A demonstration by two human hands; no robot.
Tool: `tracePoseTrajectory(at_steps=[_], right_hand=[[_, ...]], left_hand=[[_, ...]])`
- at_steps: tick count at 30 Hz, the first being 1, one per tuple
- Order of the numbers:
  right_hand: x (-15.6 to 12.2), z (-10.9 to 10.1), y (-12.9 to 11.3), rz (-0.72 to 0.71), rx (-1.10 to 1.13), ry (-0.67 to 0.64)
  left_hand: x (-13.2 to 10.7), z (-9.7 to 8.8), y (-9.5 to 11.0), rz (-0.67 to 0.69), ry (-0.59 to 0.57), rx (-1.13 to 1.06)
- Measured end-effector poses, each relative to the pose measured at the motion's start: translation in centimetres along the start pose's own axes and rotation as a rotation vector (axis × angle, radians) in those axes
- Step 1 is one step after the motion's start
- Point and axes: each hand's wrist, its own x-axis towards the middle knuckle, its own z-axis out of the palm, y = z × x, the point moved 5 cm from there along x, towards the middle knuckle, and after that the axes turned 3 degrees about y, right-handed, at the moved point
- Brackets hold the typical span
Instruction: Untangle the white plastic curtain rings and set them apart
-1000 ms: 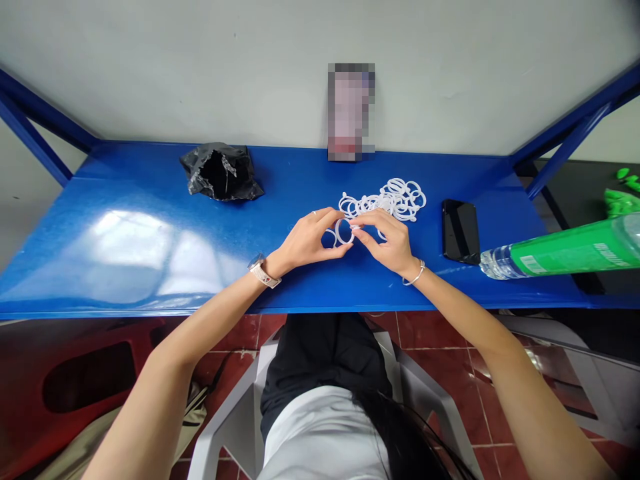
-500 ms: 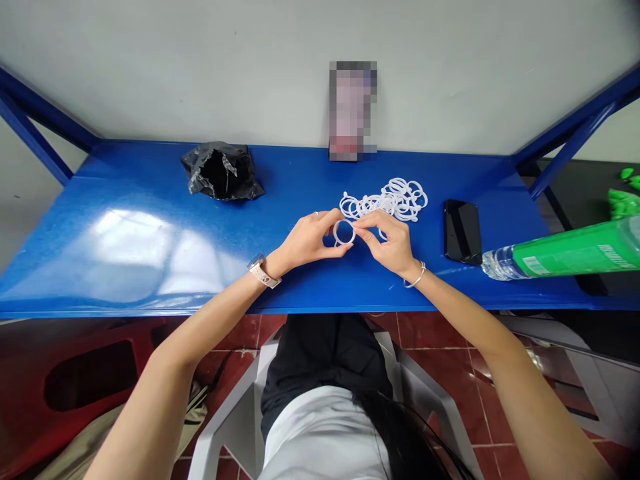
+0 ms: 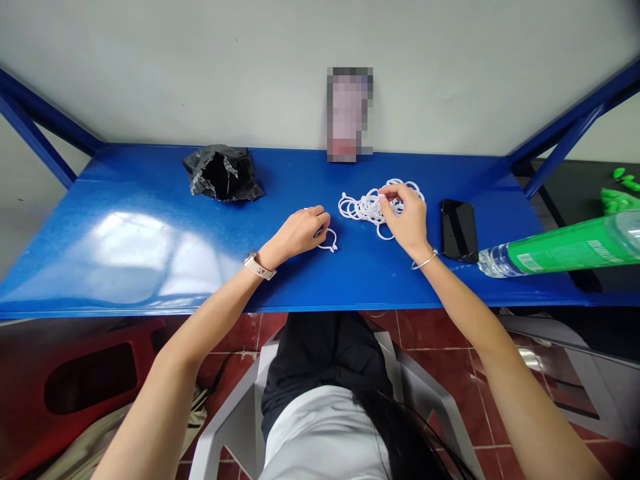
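At the far left of the blue table (image 3: 125, 253), the black bag (image 3: 221, 175) lies crumpled well apart from your hands. Its mouth gapes toward you, so its inside shows from your seat.

Your left hand (image 3: 299, 235) rests on the tabletop with the wrist and its watch (image 3: 257, 265) low, so the table seems to bear its weight. Its fingers curl over a single white ring (image 3: 329, 241), which lies flat on the table and peeks out at the fingertips. I cannot tell whether they pinch the ring or only cover it.

Just beside that, toward the wall, sits the pile of white rings (image 3: 365, 205), loosely tangled and near both hands. Your right hand (image 3: 407, 217) reaches over the pile from its right side (bracelet (image 3: 425, 261) at the wrist), palm down. Its fingertips are drawn close together on the pile's upper rings; whether one is gripped is not clear. The two hands are apart, each on its own rings.

Right of that hand, a dark phone (image 3: 459, 229) lies flat, just beside the rings but not touching them. Farther right, a bottle with a green label (image 3: 560, 250) lies on its side.
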Motion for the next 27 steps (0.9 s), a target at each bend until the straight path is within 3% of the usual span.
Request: tracePoseTrajectory(at_steps=[6, 11, 17, 21, 27], right_hand=[[-0.3, 0.4, 0.4, -0.030, -0.138, -0.023], [-0.3, 0.1, -0.9, -0.131, -0.149, -0.025], [-1.9, 1.6, -4.1, -0.312, 0.104, -0.305], [-2.8, 2.4, -4.6, -0.294, 0.161, -0.411], [-2.7, 2.2, -4.1, -0.181, 0.297, -0.383]], left_hand=[[0.1, 0.0, -0.7, -0.064, 0.068, -0.240], [0.0, -0.9, -0.8, -0.130, 0.196, -0.429], [-0.4, -1.6, -0.5, -0.196, 0.350, -0.552], [-0.5, -1.6, -0.3, -0.219, 0.355, -0.620], [-0.5, -2.3, 0.4, -0.172, 0.352, -0.689]])
